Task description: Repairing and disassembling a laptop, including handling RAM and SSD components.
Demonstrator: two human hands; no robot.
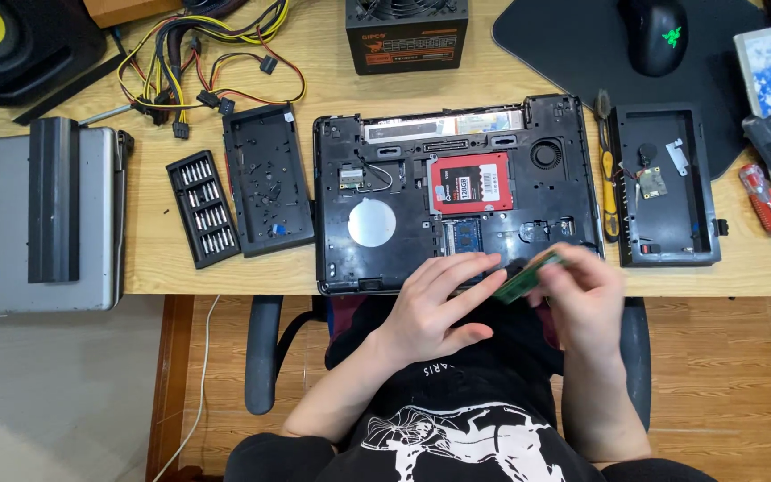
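An opened black laptop base (457, 192) lies upside down on the wooden desk (153, 259), showing a red storage drive (470, 181) and a memory slot (462, 236). Just in front of its near edge, my right hand (582, 295) pinches a small green memory module (528, 277); the hand is blurred. My left hand (439, 308) is beside it with fingers stretched toward the module's left end, touching or nearly touching it.
A black screwdriver bit set (203, 208) and a black cover panel (268, 178) lie left of the laptop. A black tray with small parts (664, 186), a yellow tool (609, 183) and a red screwdriver (765, 198) lie right. Power supply (407, 34) with cables sits behind; silver laptop (37, 219) far left.
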